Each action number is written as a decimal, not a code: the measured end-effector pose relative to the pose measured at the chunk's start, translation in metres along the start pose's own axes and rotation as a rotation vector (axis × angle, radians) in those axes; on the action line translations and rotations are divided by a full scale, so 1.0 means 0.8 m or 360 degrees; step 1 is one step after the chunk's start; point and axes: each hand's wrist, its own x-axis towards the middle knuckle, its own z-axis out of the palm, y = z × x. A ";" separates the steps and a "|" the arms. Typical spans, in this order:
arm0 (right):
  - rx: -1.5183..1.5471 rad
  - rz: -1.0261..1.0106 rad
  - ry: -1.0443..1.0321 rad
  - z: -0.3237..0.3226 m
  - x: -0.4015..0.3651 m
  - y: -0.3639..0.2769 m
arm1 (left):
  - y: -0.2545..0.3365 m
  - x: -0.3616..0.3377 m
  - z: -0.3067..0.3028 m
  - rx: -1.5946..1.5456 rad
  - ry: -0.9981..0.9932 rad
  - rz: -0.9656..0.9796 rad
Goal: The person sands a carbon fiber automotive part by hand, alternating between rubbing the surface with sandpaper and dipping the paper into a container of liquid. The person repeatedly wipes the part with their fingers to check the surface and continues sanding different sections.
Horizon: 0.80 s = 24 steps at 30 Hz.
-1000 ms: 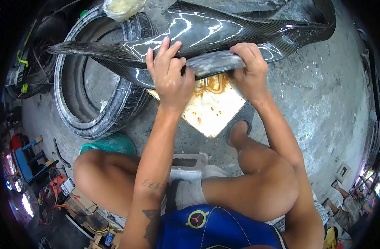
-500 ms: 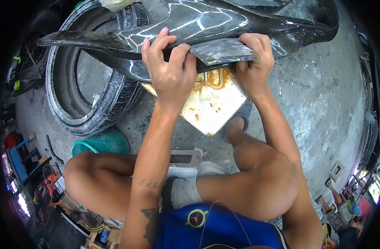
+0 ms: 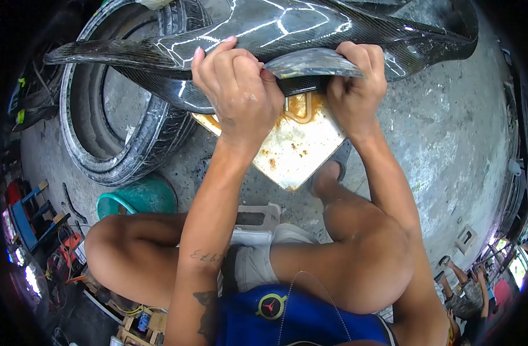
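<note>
A grey, white-smeared flexible sheet [image 3: 314, 62] bows upward between my two hands, against the near side of a glossy black carbon-fibre panel [image 3: 281, 26]. My left hand [image 3: 238, 86] is closed on the sheet's left end, its fingers curled and touching the panel. At the other end my right hand [image 3: 359, 86] grips the sheet, fingers over the top and thumb underneath. Below the panel is a rusty white metal can [image 3: 292, 158], which the panel and my hands partly cover.
A worn tyre [image 3: 82, 144] lies left, under the panel's tip. Near my knee stands a green bucket [image 3: 151, 196], with a concrete block [image 3: 269, 216] between my legs. Tools and wood clutter the lower left. Other people [image 3: 468, 294] are at the far lower right.
The sheet bends into a stronger arch. My left fingers have curled in further and that hand has shifted slightly right. My right hand has moved a little to the right.
</note>
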 end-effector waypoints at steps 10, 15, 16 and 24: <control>-0.0180 -0.0081 -0.0042 0.001 0.014 -0.016 | -0.005 -0.005 0.004 -0.0031 0.0019 -0.0044; -0.0103 0.0031 -0.0085 -0.001 0.009 -0.022 | -0.009 -0.005 0.008 0.0020 0.0081 0.0045; -0.0081 0.0040 -0.0064 0.000 0.010 -0.023 | -0.007 -0.005 0.007 0.0015 0.0062 0.0033; -0.0218 -0.0042 -0.0097 0.001 0.013 -0.016 | -0.007 -0.006 0.006 0.0046 -0.0009 0.0002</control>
